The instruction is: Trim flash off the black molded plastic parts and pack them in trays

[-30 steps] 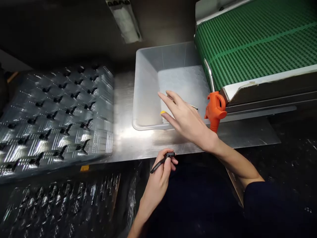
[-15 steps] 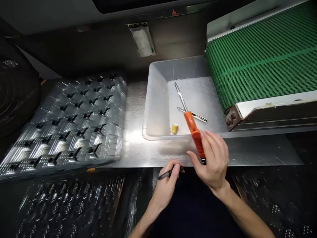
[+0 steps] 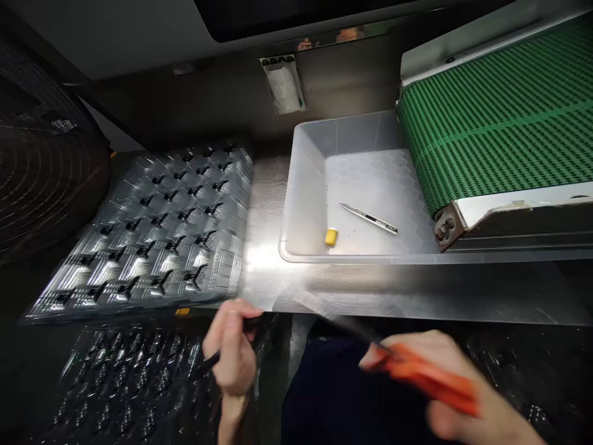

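Note:
My left hand is closed around a slim black part, just in front of the metal table edge; its far end shows blurred past my fingers. My right hand is wrapped around an orange-handled tool, smeared by motion. The tool's long pale metal shaft points up and left, towards my left hand but apart from it. Behind my hands, a translucent plastic bin holds a white craft knife and a small yellow piece.
At left lies a clear moulded tray with several black Y-shaped parts in its pockets. A green conveyor belt overhangs the bin's right side. A white packet is on the back wall. Dark trays sit below the table's front edge.
My right hand has drawn the orange-handled tool back from over the bin and swung its shaft leftward. My left hand has moved left and down with the black part. The view has shifted slightly.

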